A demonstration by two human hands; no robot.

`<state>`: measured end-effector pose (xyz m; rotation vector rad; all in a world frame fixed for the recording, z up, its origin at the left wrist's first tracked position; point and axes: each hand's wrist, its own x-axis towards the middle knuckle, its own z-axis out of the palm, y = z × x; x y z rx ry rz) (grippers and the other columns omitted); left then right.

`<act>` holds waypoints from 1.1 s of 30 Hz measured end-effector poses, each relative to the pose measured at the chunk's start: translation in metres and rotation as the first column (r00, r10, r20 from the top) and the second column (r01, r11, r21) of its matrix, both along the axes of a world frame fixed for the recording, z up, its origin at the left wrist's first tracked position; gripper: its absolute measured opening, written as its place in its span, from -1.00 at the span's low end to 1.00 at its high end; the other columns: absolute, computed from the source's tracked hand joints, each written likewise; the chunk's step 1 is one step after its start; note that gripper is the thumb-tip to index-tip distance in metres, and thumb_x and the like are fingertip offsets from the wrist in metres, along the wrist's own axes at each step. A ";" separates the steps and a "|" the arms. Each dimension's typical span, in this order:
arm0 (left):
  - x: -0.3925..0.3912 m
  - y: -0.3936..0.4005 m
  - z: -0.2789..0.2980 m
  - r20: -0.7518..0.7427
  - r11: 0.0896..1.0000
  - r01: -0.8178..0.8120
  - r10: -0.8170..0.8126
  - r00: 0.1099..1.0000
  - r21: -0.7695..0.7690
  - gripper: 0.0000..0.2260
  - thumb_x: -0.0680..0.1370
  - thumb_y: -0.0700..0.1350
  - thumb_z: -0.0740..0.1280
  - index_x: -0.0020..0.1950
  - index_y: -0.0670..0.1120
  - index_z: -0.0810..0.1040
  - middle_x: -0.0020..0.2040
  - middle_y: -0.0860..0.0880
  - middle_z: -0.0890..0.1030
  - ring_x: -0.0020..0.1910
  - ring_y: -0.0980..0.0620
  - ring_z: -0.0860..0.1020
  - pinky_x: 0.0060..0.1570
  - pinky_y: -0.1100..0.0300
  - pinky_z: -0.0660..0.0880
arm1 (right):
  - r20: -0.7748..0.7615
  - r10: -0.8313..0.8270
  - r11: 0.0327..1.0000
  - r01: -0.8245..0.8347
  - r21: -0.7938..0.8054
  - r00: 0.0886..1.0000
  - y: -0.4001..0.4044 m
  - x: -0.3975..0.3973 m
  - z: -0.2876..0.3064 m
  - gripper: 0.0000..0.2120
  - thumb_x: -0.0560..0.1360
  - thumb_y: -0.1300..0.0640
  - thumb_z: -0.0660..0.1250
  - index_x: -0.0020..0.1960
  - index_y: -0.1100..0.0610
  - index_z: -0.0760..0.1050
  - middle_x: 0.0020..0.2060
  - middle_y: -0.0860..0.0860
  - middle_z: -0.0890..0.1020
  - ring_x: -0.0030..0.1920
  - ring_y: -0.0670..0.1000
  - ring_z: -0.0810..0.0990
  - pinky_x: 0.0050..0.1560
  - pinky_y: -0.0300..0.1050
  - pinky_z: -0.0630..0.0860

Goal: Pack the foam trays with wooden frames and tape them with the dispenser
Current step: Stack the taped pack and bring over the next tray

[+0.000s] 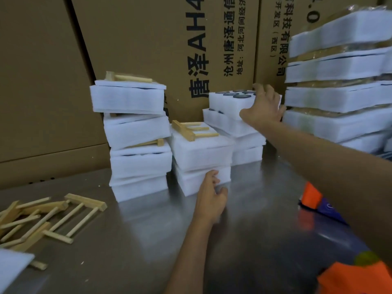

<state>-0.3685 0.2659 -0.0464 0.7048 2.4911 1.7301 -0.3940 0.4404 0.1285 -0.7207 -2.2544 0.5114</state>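
Steel table [244,240], cardboard boxes [148,39] behind; right hand [264,107] grasps foam tray [229,102], left hand [211,194] released.

This is a packing area of a warehouse or factory: printed cardboard cartons [148,49] wall in a steel worktable [148,240], where stacked white foam trays [137,145] stand beside loose wooden frames [42,217] and taped bundles [339,81].

Two hands; one orange tape dispenser [311,196]; four stacks of foam trays; wooden frames on three stacks, more piled loose.
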 end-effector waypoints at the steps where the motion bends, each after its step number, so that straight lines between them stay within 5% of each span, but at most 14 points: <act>1: -0.008 0.002 0.002 0.012 1.000 0.011 -0.011 1.000 -0.002 -0.59 0.56 -0.24 0.29 0.40 -0.03 0.36 0.17 -0.03 0.46 0.08 0.06 0.47 0.01 0.43 0.35 | 0.135 0.031 0.997 -0.040 0.062 0.990 0.010 -0.003 0.003 -0.25 0.43 0.07 0.38 0.54 -0.07 0.13 0.57 0.06 0.09 0.57 0.15 -0.03 0.48 0.27 -0.01; 4: -0.023 0.005 0.004 -0.024 0.996 0.058 -0.059 0.998 -0.062 -0.52 0.56 -0.25 0.27 0.47 -0.05 0.29 0.26 -0.07 0.43 0.15 0.01 0.47 0.20 0.32 0.37 | 0.339 0.055 0.973 -0.126 0.191 0.939 0.035 -0.012 0.002 -0.19 0.43 0.04 0.43 0.56 -0.11 0.09 0.56 0.09 0.11 0.57 0.21 -0.08 0.48 0.34 -0.09; 8: -0.025 0.010 -0.005 -0.091 0.989 0.047 -0.060 0.994 -0.141 -0.43 0.55 -0.20 0.26 0.53 0.02 0.19 0.33 0.00 0.37 0.18 -0.26 0.52 0.22 -0.16 0.48 | 0.293 -0.073 0.877 -0.078 0.473 0.953 0.048 -0.020 -0.006 -0.24 0.37 0.00 0.48 0.47 -0.02 0.21 0.37 0.21 0.32 0.42 0.28 0.22 0.40 0.38 0.11; 12: -0.026 0.011 -0.013 -0.130 0.979 0.006 -0.033 0.991 -0.205 -0.34 0.54 -0.17 0.22 0.59 0.04 0.06 0.51 0.03 0.25 0.43 -0.07 0.33 0.43 -0.05 0.30 | 0.199 -0.095 0.825 -0.035 0.564 0.975 0.046 -0.019 -0.017 -0.31 0.37 -0.02 0.47 0.41 0.00 0.25 0.28 0.24 0.38 0.33 0.34 0.33 0.34 0.41 0.18; 16: -0.033 0.009 -0.004 -0.048 0.920 -0.078 0.065 0.997 -0.383 -0.27 0.57 -0.07 0.22 0.62 -0.01 -0.15 0.62 -0.03 -0.05 0.59 -0.07 -0.07 0.55 -0.02 -0.13 | 0.097 -0.053 0.828 -0.011 0.561 0.994 0.030 0.002 -0.022 -0.39 0.36 -0.04 0.44 0.34 0.01 0.30 0.24 0.22 0.37 0.28 0.33 0.35 0.34 0.34 0.19; 20: -0.026 0.000 0.004 0.105 0.945 0.012 0.024 0.994 -0.328 -0.29 0.59 -0.13 0.21 0.62 -0.01 -0.12 0.62 -0.01 -0.17 0.59 -0.03 -0.18 0.55 0.04 -0.03 | 0.016 0.025 0.834 -0.029 0.551 1.000 0.010 0.041 -0.013 -0.46 0.32 -0.03 0.41 0.23 0.05 0.34 0.14 0.22 0.38 0.14 0.28 0.42 0.26 0.25 0.25; 23: -0.012 -0.011 -0.001 0.127 0.980 -0.034 0.060 0.990 -0.196 -0.36 0.58 -0.24 0.18 0.62 -0.02 0.02 0.63 -0.02 -0.03 0.59 -0.06 -0.06 0.17 0.40 0.41 | -0.019 0.066 0.825 -0.044 0.563 0.998 -0.005 0.069 -0.004 -0.48 0.32 -0.04 0.40 0.22 0.05 0.36 0.13 0.20 0.39 0.12 0.25 0.41 0.21 0.21 0.27; 25: 0.001 -0.022 -0.004 0.163 0.988 -0.086 0.107 0.981 -0.126 -0.41 0.57 -0.26 0.17 0.59 0.00 0.15 0.56 -0.16 0.23 0.51 -0.26 0.21 -0.03 0.14 0.57 | -0.037 0.089 0.826 -0.053 0.562 0.995 -0.019 0.090 0.003 -0.47 0.31 -0.02 0.40 0.24 0.03 0.37 0.15 0.18 0.40 0.14 0.24 0.40 0.19 0.19 0.27; 30: 0.051 -0.053 -0.004 0.214 0.959 -0.271 0.248 0.945 0.086 -0.53 0.53 -0.34 0.14 0.41 -0.03 0.43 0.28 -0.29 0.53 0.07 -0.26 0.57 0.04 0.00 0.52 | -0.059 0.273 0.858 -0.216 0.466 0.960 -0.065 0.145 0.021 -0.48 0.28 0.02 0.41 0.21 -0.01 0.41 0.18 0.07 0.43 0.15 0.14 0.36 0.12 0.06 0.19; 33: 0.081 -0.077 -0.005 0.283 0.860 -0.429 0.354 0.891 0.275 -0.64 0.54 -0.35 0.13 0.26 -0.06 0.48 0.24 -0.21 0.53 0.15 -0.27 0.54 0.16 -0.13 0.52 | -0.053 0.411 0.860 -0.368 0.353 0.910 -0.102 0.187 0.016 -0.55 0.25 0.06 0.44 0.09 -0.11 0.38 0.14 -0.04 0.39 0.09 0.04 0.29 0.06 -0.04 0.09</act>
